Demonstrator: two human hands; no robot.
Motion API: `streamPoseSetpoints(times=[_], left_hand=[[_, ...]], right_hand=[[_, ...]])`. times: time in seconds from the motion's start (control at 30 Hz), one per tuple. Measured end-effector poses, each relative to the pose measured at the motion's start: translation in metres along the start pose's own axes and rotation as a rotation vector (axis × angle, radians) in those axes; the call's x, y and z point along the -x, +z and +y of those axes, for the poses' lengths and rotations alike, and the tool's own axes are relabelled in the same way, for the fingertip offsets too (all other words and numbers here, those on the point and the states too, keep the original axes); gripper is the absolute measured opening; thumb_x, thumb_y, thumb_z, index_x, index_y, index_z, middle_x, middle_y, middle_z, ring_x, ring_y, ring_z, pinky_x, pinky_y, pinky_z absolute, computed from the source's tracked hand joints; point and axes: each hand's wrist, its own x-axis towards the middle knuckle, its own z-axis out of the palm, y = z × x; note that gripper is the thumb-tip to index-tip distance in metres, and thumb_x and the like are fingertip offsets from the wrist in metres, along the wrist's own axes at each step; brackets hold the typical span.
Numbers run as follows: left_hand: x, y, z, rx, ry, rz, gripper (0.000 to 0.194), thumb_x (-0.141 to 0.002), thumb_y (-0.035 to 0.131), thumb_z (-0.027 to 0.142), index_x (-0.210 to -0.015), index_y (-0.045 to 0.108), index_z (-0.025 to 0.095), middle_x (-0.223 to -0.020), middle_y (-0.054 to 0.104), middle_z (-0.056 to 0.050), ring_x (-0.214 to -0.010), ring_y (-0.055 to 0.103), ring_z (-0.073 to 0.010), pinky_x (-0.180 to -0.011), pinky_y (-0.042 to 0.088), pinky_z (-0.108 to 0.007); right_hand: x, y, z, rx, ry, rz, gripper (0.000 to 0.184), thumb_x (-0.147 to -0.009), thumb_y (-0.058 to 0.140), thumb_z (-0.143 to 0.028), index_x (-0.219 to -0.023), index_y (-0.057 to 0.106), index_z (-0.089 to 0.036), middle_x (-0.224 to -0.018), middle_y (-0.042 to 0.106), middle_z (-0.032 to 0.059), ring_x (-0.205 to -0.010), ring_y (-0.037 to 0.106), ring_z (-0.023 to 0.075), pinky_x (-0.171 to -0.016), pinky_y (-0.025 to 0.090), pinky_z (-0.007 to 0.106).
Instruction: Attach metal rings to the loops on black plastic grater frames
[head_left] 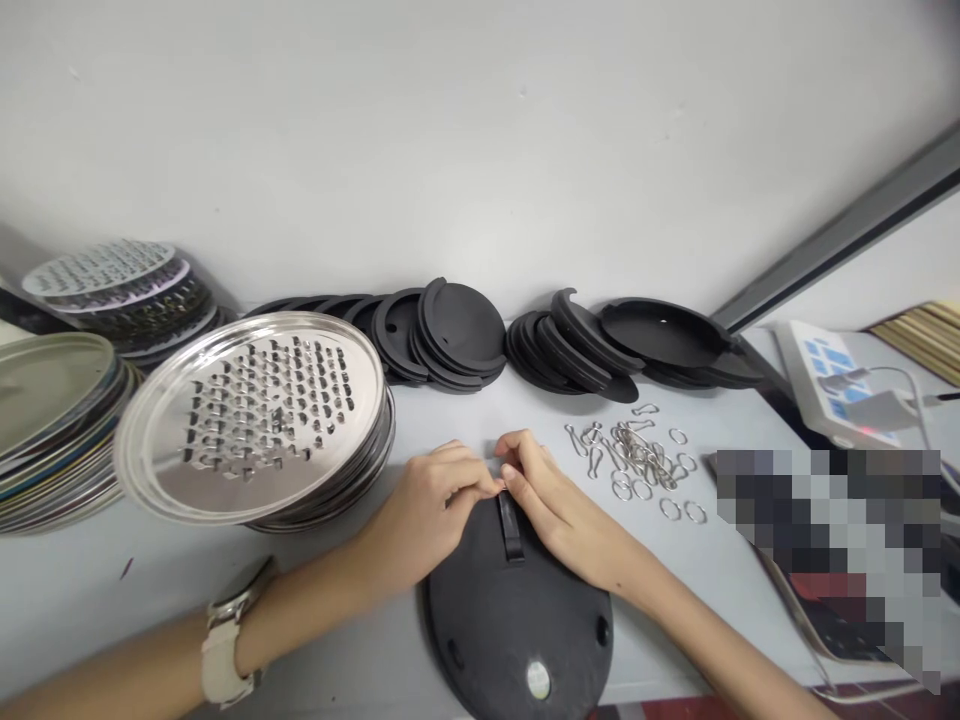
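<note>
Fingertips pinched, the left hand [435, 505] meets the right hand [559, 510] at the top edge of a round black base [517, 630], both working by its dark strap [511, 530]; what they grip is too small to tell. The base lies flat on the bench [352, 590], probably so it stays steady. Just right, metal rings and clips [637, 455] sit loose, in no container, likely for easy picking. Leftward, a silver perforated disc [251, 415] tops a stack.

Workshop-like bench, stacked metal discs [255, 420], black plastic parts [465, 330], loose metal rings [641, 455]
</note>
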Motion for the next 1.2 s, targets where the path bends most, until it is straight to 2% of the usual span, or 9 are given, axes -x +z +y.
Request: streamPoseSetpoints(times=[0.47,0.8,0.97,1.2], left_hand=[[0.003,0.005,-0.001,-0.003,0.003,0.039,0.026,-0.085,0.054,-0.001,-0.068,0.06,0.017,-0.07,0.059,0.002,-0.072,0.057,-0.0128,-0.068,0.042,-0.023],[0.009,0.017,-0.008,-0.001,0.048,0.116,0.025,-0.088,0.05,-0.002,-0.073,0.057,0.017,-0.073,0.056,0.002,-0.076,0.055,-0.012,-0.071,0.041,-0.022],[0.008,0.02,-0.01,0.005,0.05,0.105,0.026,-0.088,0.048,-0.004,-0.075,0.055,0.017,-0.075,0.056,0.001,-0.078,0.054,-0.0122,-0.072,0.041,-0.022],[0.008,0.022,-0.009,-0.014,0.064,0.109,0.026,-0.088,0.047,-0.005,-0.077,0.054,0.017,-0.076,0.055,0.001,-0.079,0.053,-0.0125,-0.073,0.041,-0.023]], right_hand=[[0.001,-0.003,-0.004,0.093,-0.008,-0.04,0.019,-0.103,0.021,-0.033,-0.102,0.039,-0.026,-0.109,0.05,0.002,-0.102,0.044,0.0195,-0.098,0.036,0.043],[0.001,-0.003,-0.003,0.083,-0.003,-0.042,0.017,-0.104,0.022,-0.032,-0.102,0.038,-0.025,-0.107,0.049,0.0022,-0.101,0.044,0.0192,-0.097,0.037,0.041],[0.003,-0.004,-0.002,0.079,-0.03,-0.033,0.016,-0.103,0.022,-0.029,-0.103,0.037,-0.024,-0.106,0.047,0.0036,-0.1,0.044,0.0193,-0.092,0.039,0.038],[0.003,-0.002,0.002,0.117,-0.048,-0.012,0.015,-0.103,0.022,-0.027,-0.104,0.036,-0.024,-0.107,0.047,0.0049,-0.1,0.045,0.0199,-0.094,0.038,0.04]])
